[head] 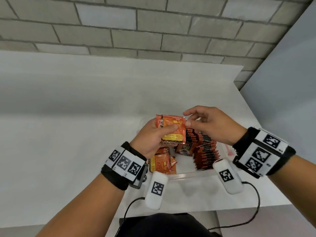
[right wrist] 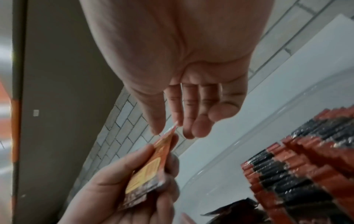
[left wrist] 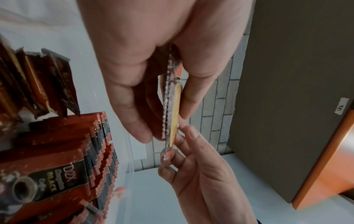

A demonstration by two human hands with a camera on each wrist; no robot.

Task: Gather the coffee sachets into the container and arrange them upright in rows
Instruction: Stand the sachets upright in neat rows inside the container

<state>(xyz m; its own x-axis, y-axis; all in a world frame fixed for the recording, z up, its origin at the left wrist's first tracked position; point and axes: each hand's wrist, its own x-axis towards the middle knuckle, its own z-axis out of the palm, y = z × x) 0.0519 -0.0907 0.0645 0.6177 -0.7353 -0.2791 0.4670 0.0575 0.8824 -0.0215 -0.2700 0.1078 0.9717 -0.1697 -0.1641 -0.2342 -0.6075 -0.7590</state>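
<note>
Head view shows the left hand [head: 150,139] clamping a small stack of coffee sachets [head: 172,130] above the clear container [head: 191,175] at frame centre, the right hand [head: 210,124] pinching its top corner. Peeling one sachet cleanly, then standing it against the upright rows [head: 206,151], seems best.

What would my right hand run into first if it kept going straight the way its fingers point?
Most likely the small stack of sachets gripped by your left hand; your right hand already has thumb and fingertips at its corner, apparently touching.
</note>
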